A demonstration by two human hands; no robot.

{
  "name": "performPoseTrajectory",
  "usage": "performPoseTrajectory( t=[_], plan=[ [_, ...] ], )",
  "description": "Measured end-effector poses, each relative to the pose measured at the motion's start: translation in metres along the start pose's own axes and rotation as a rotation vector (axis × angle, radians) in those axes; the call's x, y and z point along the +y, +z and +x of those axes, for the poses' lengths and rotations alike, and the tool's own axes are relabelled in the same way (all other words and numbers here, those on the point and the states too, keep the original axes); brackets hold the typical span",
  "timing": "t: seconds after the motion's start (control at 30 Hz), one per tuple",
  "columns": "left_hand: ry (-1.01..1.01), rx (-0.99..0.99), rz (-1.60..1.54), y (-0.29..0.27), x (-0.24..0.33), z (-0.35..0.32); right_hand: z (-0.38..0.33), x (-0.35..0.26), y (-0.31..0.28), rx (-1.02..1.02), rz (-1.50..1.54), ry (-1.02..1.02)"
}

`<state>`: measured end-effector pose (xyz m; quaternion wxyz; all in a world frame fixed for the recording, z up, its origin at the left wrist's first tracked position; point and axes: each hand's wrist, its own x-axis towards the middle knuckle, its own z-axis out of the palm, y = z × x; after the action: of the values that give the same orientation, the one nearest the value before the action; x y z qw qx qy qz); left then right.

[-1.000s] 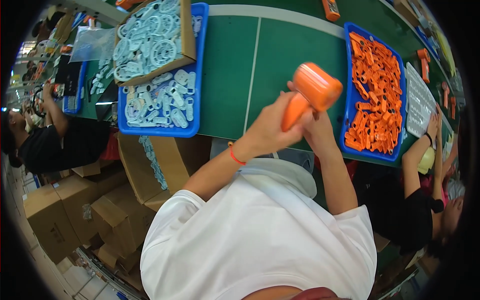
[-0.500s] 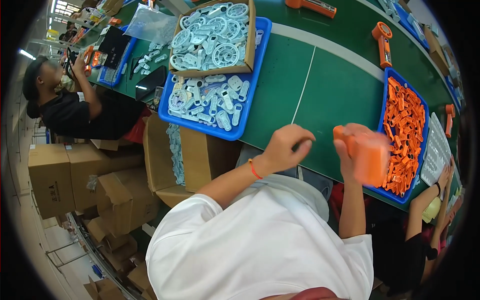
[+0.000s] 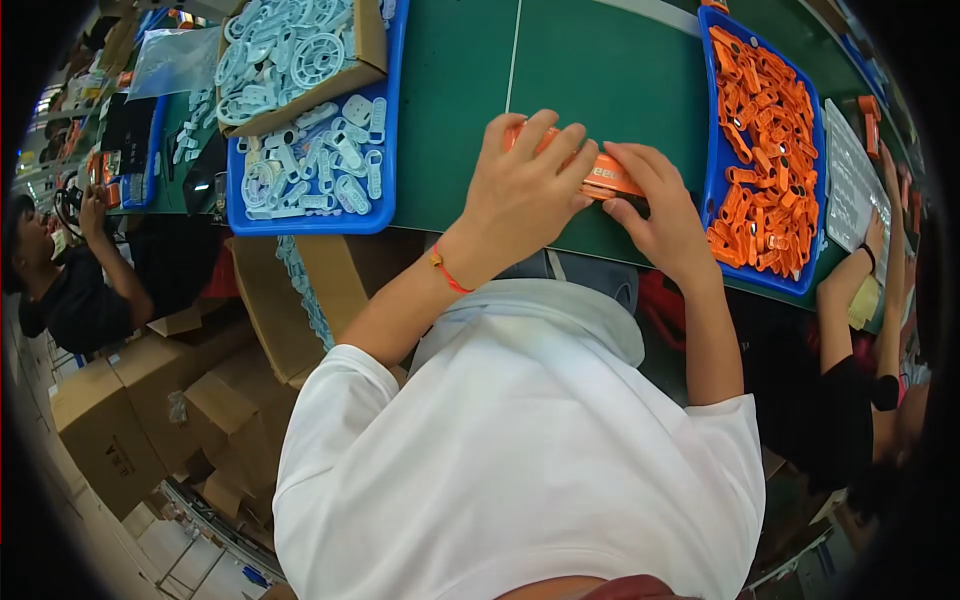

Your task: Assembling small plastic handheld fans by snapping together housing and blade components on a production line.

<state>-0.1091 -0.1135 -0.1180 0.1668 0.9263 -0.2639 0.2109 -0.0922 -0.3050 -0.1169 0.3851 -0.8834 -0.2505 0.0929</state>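
Observation:
Both hands hold an orange plastic casing with pale lettering on its side, just above the green table. My left hand lies over its left part, fingers curled across the top and hiding much of it. My right hand grips the right end between thumb and fingers. To the right of that hand is a blue tray heaped with small orange plastic parts. Left of my left hand, another blue tray holds light-blue plastic parts.
A cardboard box full of light-blue parts rests on the left tray. A clear plastic bag lies beyond it. Large open cartons stand below the table on the left. Co-workers' arms reach in at the right; another person sits at far left.
My right hand has brought the orange casing left, and my left hand has come over onto it. The view has shifted, so the trays and boxes appear farther left and higher.

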Motion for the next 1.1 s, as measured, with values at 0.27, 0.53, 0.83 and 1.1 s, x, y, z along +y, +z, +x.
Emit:
performPoseTrajectory(
  t=[0.27,0.53,0.83,1.1],
  plan=[
    [0.03,0.03,0.027,0.008,0.0,-0.002,-0.004,0.013,0.018,0.218,-0.285,-0.255],
    [0.078,0.042,0.114,0.017,-0.002,-0.002,-0.005,0.009,0.024,0.23,-0.356,-0.255],
    [0.008,-0.001,-0.013,0.01,-0.002,-0.002,-0.002,0.003,0.019,0.207,-0.151,-0.155],
    [0.018,0.104,-0.013,0.017,-0.003,-0.005,-0.006,0.005,0.025,0.28,-0.045,-0.142]
  ],
)
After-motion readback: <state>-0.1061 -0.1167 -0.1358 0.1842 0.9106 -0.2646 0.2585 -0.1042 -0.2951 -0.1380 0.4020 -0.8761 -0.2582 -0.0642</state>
